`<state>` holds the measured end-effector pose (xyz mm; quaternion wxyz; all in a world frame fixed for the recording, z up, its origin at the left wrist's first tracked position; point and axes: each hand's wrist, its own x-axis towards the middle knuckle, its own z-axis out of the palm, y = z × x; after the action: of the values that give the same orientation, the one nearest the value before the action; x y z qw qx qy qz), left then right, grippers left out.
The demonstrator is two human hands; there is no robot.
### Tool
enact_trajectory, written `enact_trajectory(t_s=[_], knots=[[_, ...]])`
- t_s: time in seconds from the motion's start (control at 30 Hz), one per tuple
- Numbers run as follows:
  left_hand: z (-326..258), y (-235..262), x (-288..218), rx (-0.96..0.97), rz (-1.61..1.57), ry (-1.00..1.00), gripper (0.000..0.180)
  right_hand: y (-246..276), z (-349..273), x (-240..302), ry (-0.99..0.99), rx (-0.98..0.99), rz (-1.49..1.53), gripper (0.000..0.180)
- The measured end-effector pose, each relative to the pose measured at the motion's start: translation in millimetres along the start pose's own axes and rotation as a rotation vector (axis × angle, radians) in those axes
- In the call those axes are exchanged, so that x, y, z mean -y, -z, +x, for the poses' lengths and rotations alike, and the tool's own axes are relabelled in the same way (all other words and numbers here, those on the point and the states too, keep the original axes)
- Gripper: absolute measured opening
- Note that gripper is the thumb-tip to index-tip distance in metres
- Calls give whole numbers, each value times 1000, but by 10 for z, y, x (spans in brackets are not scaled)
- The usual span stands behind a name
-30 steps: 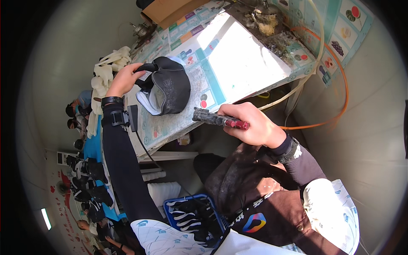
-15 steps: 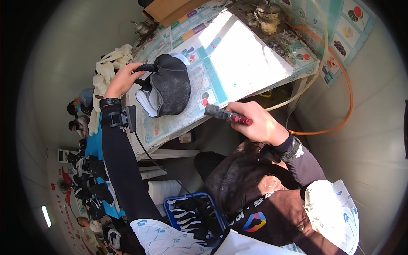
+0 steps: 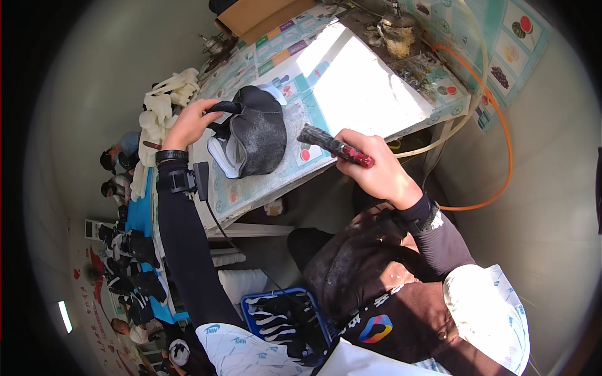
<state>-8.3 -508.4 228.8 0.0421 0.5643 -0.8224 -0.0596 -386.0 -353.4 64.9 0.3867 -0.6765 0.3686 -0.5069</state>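
A black shoe upper (image 3: 262, 136) with a white lining lies on the table's near left part, its dark surface dusted with pale specks. My left hand (image 3: 190, 125) pinches a black strap-like flap of it between thumb and fingers. In my right hand (image 3: 380, 168) is a brush with a red handle (image 3: 357, 155), the fingers closed round it. Its dark, worn bristles (image 3: 315, 135) point left toward the shoe upper, apart from it, above the table edge.
The table (image 3: 370, 94) has a patterned cover and a bright sunlit patch. A crusted pot (image 3: 396, 41) stands at its far right; a cardboard box (image 3: 260, 17) is at the back. An orange hose (image 3: 513, 156) hangs right. A blue basket (image 3: 251, 316) of shoe parts sits below. People work at far left.
My left hand and the shoe upper have shifted slightly right and down. The brush has turned in my right hand, so its bristles sit higher and show more plainly.
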Motion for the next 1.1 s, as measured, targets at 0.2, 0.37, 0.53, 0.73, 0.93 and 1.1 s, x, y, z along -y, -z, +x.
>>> enact_trajectory(t_s=[0.2, 0.37, 0.53, 0.73, 0.93, 1.1], knots=[[-83, -16, -129, -15, 23, 28, 31, -121, -69, 9, 137, 134, 129, 21], [-51, -89, -94, -12, -18, 10, 34, -51, 15, 171, 14, 35, 25, 17], [9, -68, -88, -42, 25, 25, 31, 62, -63, -8, -46, -2, -115, 16], [-543, 114, 271, -123, 36, 48, 32, -190, 0, 72, -332, 339, 332, 27], [-1092, 279, -438, -398, -234, 200, 36, 466, 606, -578, -194, -120, -284, 30], [-1935, -42, -879, -36, -961, 387, 33, 592, 1224, -1280, 359, -325, -1027, 70]])
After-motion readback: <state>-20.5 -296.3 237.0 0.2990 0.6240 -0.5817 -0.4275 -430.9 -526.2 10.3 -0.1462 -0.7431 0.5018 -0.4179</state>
